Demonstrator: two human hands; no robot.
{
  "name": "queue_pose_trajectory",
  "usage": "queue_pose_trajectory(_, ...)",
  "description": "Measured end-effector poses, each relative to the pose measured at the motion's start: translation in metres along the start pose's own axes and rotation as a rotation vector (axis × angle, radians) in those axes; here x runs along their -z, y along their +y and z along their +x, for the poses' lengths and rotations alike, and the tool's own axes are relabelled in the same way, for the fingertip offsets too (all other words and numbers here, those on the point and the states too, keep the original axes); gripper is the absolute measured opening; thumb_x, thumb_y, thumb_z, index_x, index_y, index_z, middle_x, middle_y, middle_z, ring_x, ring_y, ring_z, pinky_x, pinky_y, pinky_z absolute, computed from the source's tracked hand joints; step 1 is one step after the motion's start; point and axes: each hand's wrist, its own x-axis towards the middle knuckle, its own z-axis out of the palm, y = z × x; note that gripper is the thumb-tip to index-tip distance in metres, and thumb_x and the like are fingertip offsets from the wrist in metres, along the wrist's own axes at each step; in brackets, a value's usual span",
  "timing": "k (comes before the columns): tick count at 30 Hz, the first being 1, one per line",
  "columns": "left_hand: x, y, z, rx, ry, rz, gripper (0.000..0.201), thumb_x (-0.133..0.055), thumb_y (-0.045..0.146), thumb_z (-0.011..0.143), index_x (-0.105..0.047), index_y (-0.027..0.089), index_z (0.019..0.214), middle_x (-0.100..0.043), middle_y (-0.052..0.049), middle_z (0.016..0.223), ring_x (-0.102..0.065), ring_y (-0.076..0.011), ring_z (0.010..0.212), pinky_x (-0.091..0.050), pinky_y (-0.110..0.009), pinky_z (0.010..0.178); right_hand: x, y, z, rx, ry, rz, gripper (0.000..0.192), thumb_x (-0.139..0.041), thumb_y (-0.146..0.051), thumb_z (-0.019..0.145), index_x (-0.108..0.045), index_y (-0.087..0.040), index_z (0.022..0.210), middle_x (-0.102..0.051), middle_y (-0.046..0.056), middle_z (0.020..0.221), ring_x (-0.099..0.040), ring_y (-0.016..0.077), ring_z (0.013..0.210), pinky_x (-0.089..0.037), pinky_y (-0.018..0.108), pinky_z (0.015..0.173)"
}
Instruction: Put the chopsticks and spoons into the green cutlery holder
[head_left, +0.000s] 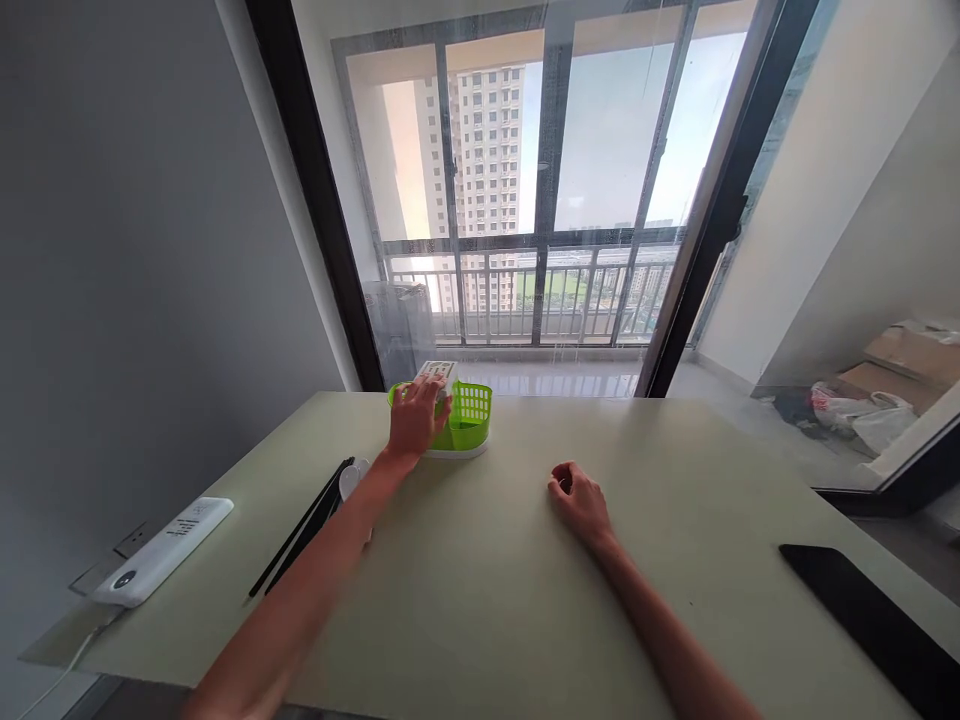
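My left hand (415,418) reaches to the far side of the table and grips a white remote-like object (437,373) that stands in a green plastic basket holder (472,410) on a white base. My right hand (579,502) rests on the pale green table (487,600) near its middle, fingers curled into a loose fist with nothing in it.
Black chopsticks (304,525) and a white spoon (352,478) lie left of my left arm. A white power strip (161,550) sits at the table's left edge. A black flat device (877,625) lies at the right edge. A glass balcony door stands behind.
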Motion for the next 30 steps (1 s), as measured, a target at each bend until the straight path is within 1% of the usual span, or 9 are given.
queue_pose_trajectory(8, 0.022, -0.087, -0.013, 0.094, -0.017, 0.067, 0.030, -0.045, 0.036, 0.100, -0.059, 0.023, 0.124, -0.064, -0.007, 0.139, -0.053, -0.0271, 0.134, -0.041, -0.043, 0.105, 0.002, -0.003, -0.001, -0.016, -0.006, 0.003, 0.017, -0.053, -0.031, 0.083, -0.064, -0.022, 0.093, -0.072, 0.003, 0.087, -0.066, 0.0179, 0.079, -0.044, 0.028, 0.073)
queue_pose_trajectory(11, 0.027, -0.107, -0.016, 0.107, -0.003, 0.083, 0.030, -0.045, 0.034, 0.099, -0.058, 0.023, 0.124, -0.064, -0.009, 0.139, -0.054, -0.0284, 0.133, -0.039, -0.045, 0.106, 0.001, -0.004, 0.000, -0.028, -0.005, -0.002, 0.017, -0.053, -0.030, 0.083, -0.064, -0.022, 0.093, -0.072, 0.002, 0.086, -0.066, 0.0176, 0.078, -0.043, 0.028, 0.072)
queue_pose_trajectory(14, 0.026, -0.109, -0.013, 0.131, 0.066, 0.124, 0.030, -0.046, 0.032, 0.098, -0.058, 0.021, 0.124, -0.065, -0.012, 0.135, -0.051, -0.0318, 0.135, -0.026, -0.054, 0.115, 0.000, -0.005, 0.000, -0.039, -0.003, -0.009, 0.016, -0.054, -0.030, 0.082, -0.064, -0.023, 0.093, -0.072, 0.002, 0.086, -0.065, 0.0172, 0.077, -0.042, 0.027, 0.071)
queue_pose_trajectory(17, 0.015, -0.079, -0.011, 0.119, 0.146, 0.123, 0.035, -0.048, 0.034, 0.098, -0.054, 0.018, 0.129, -0.057, -0.013, 0.145, -0.036, -0.0339, 0.145, -0.016, -0.058, 0.120, -0.001, -0.006, 0.000, -0.043, 0.001, -0.018, 0.016, -0.054, -0.029, 0.082, -0.065, -0.023, 0.093, -0.072, 0.001, 0.085, -0.065, 0.0169, 0.077, -0.042, 0.027, 0.070)
queue_pose_trajectory(19, 0.002, -0.043, -0.017, 0.046, 0.103, 0.028, 0.038, -0.047, 0.034, 0.099, -0.052, 0.018, 0.133, -0.053, -0.012, 0.148, -0.033, -0.0308, 0.147, -0.023, -0.052, 0.121, -0.001, -0.006, -0.001, -0.041, 0.002, -0.024, 0.016, -0.054, -0.029, 0.082, -0.065, -0.023, 0.093, -0.072, 0.001, 0.085, -0.065, 0.0168, 0.077, -0.042, 0.026, 0.070)
queue_pose_trajectory(23, -0.034, 0.035, -0.050, -0.090, -0.187, -0.221, 0.034, -0.044, 0.034, 0.100, -0.055, 0.022, 0.131, -0.057, -0.009, 0.145, -0.038, -0.0262, 0.146, -0.032, -0.047, 0.119, 0.000, -0.006, -0.001, -0.026, -0.005, -0.033, 0.016, -0.054, -0.029, 0.082, -0.065, -0.022, 0.093, -0.072, 0.002, 0.086, -0.065, 0.0169, 0.078, -0.043, 0.027, 0.071)
queue_pose_trajectory(25, -0.051, 0.062, -0.070, -0.101, -0.325, -0.305, 0.037, -0.046, 0.037, 0.100, -0.055, 0.023, 0.133, -0.055, -0.008, 0.148, -0.036, -0.0259, 0.148, -0.032, -0.047, 0.119, 0.002, -0.006, -0.002, -0.018, -0.011, -0.036, 0.017, -0.054, -0.029, 0.083, -0.065, -0.022, 0.093, -0.072, 0.002, 0.086, -0.066, 0.0173, 0.078, -0.043, 0.027, 0.071)
queue_pose_trajectory(27, -0.063, 0.077, -0.086, -0.060, -0.448, -0.360, 0.043, -0.048, 0.040, 0.099, -0.052, 0.023, 0.138, -0.051, -0.008, 0.152, -0.033, -0.0256, 0.150, -0.030, -0.047, 0.122, 0.002, -0.006, -0.002, -0.012, -0.017, -0.039, 0.017, -0.053, -0.030, 0.083, -0.065, -0.022, 0.093, -0.072, 0.002, 0.086, -0.066, 0.0178, 0.078, -0.043, 0.027, 0.071)
queue_pose_trajectory(30, -0.071, 0.082, -0.097, 0.020, -0.552, -0.391, 0.051, -0.045, 0.043, 0.100, -0.048, 0.018, 0.144, -0.049, -0.012, 0.154, -0.035, -0.0259, 0.149, -0.028, -0.046, 0.123, 0.003, -0.005, -0.002, -0.003, -0.026, -0.038, 0.019, -0.052, -0.032, 0.084, -0.065, -0.022, 0.094, -0.073, 0.003, 0.088, -0.066, 0.0182, 0.078, -0.044, 0.028, 0.071)
